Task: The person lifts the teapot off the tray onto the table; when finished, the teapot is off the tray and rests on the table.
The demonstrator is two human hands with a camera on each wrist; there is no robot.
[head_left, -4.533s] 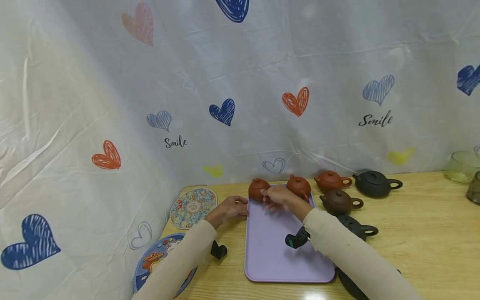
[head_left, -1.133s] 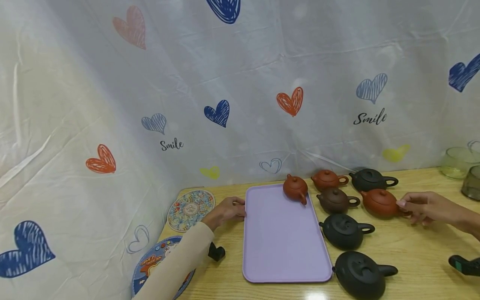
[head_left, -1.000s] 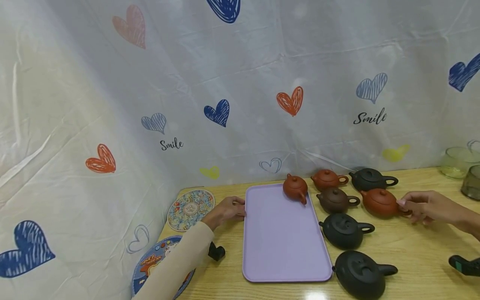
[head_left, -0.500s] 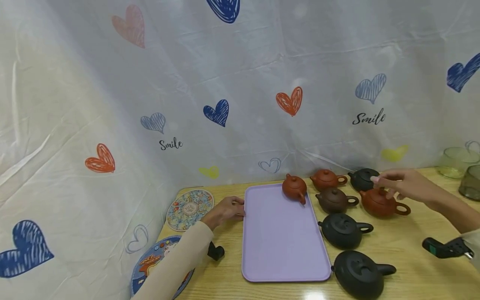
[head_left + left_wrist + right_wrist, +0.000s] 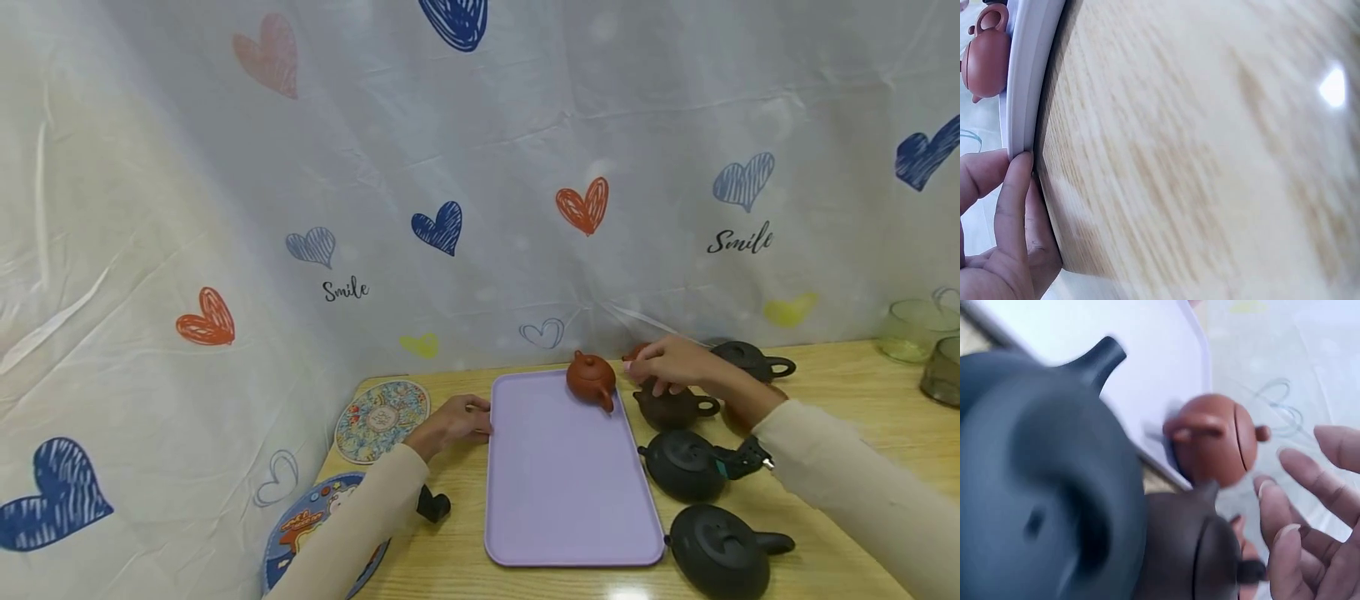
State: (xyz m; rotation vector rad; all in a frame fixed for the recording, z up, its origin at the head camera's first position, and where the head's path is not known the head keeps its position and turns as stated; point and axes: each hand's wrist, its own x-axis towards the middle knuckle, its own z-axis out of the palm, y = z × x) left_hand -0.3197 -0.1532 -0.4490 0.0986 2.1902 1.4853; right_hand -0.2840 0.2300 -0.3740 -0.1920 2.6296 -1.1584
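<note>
Hovering open, right hand (image 5: 663,363) nears brown teapot (image 5: 671,408).

Your tray (image 5: 570,483) lies centre on the table (image 5: 840,467), one teapot (image 5: 592,380) on its far right corner, more teapots (image 5: 686,475) just right, coasters (image 5: 382,414) left.

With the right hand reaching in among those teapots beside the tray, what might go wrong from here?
The right hand hovers with spread fingers over closely packed pots, so it may bump the dark brown teapot or the red teapot at the tray's far corner. The sleeve passes close to the black teapot and could drag it. The left hand only touches the tray edge, so the tray may slide.
</note>
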